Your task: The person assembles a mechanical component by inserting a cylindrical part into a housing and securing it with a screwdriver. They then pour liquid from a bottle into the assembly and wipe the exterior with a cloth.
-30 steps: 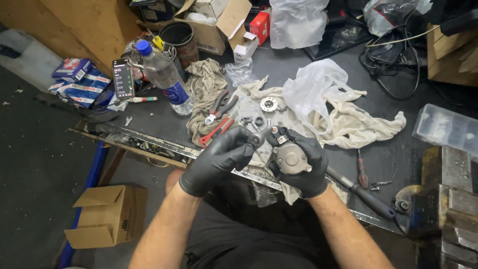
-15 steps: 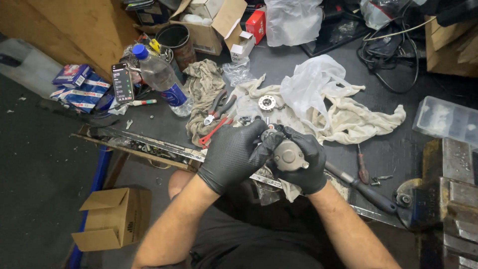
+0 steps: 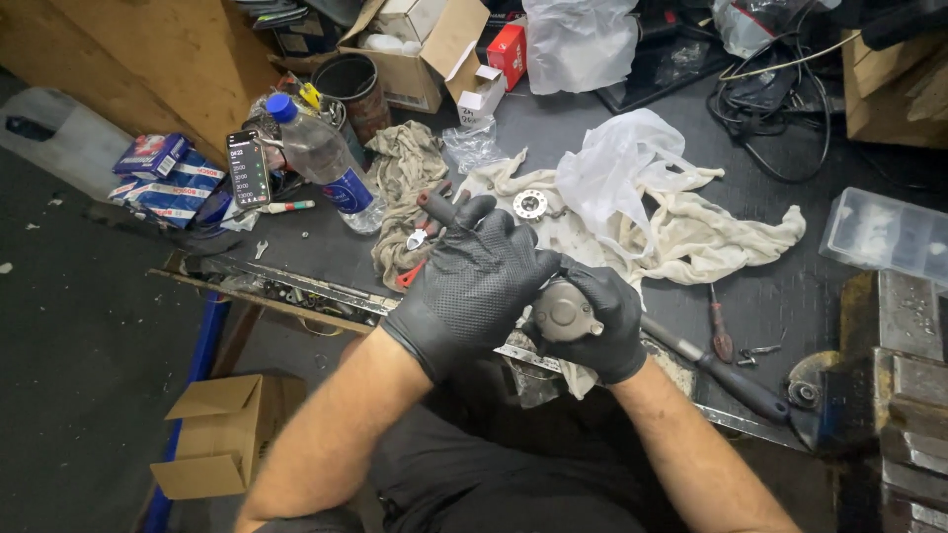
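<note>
Taking the round grey metal part (image 3: 565,310) as the landmark, far to its left and lower down an open cardboard box (image 3: 219,434) sits on the floor. Up and to the left of the part a phone (image 3: 248,168) with a lit screen leans beside a clear plastic bottle (image 3: 324,160) with a blue cap, and a grey rag (image 3: 407,178) lies just right of the bottle. The left hand (image 3: 474,286), in a black glove, lies directly left of the part with its fingers spread and extended, the palm side pressed against the part's left edge; whether it grips anything beneath cannot be told. The part itself sits at the near edge of the dark workbench (image 3: 790,286), cupped from the right and below by the right hand (image 3: 602,321), also black-gloved, whose fingers curl closed around it. Above the part a small metal ring (image 3: 530,204) rests on a white cloth (image 3: 691,232). To the right of the part lie a long black-handled tool (image 3: 726,375) and a small screwdriver (image 3: 719,326), and farther right a clear plastic box (image 3: 884,237).
</note>
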